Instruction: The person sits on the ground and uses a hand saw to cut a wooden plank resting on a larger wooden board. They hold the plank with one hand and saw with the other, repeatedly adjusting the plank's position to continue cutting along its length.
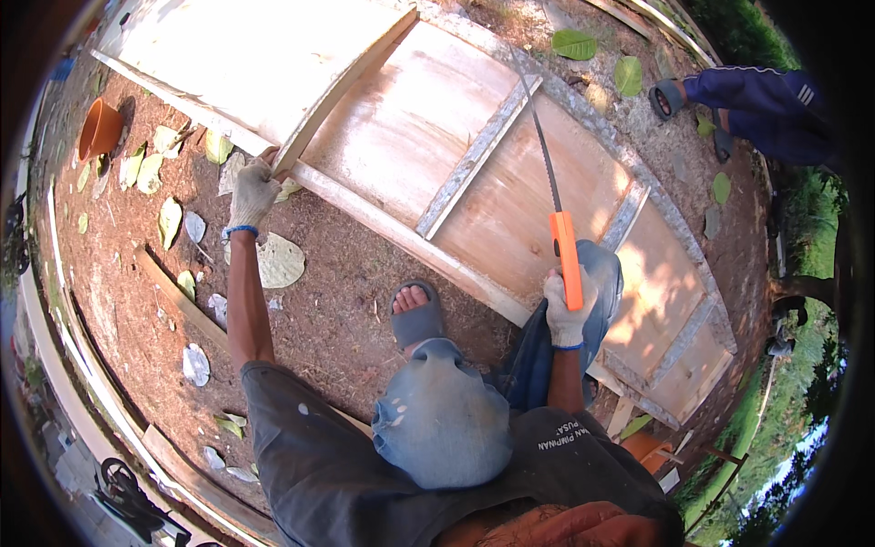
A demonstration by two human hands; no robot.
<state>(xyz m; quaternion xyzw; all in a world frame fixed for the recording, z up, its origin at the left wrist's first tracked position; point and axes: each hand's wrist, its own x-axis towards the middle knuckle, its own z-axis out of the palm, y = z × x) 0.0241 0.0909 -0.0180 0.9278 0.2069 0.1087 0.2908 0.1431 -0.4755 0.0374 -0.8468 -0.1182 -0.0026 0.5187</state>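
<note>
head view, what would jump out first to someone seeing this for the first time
The hand saw with its bright orange handle, held in the gloved right hand at centre right, its blade lying across the big wooden panel. At upper left, the gloved left hand grips a plank edge. An orange pot sits on the dirt at far left.

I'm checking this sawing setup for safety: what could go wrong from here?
The left hand grips the raised plywood sheet at its corner; if the grip slips, the sheet may drop onto the panel. The right hand holds the orange-handled saw with its blade across the panel; a jump could swing it towards the knee. The foot in an open sandal sits close to the frame edge.
</note>
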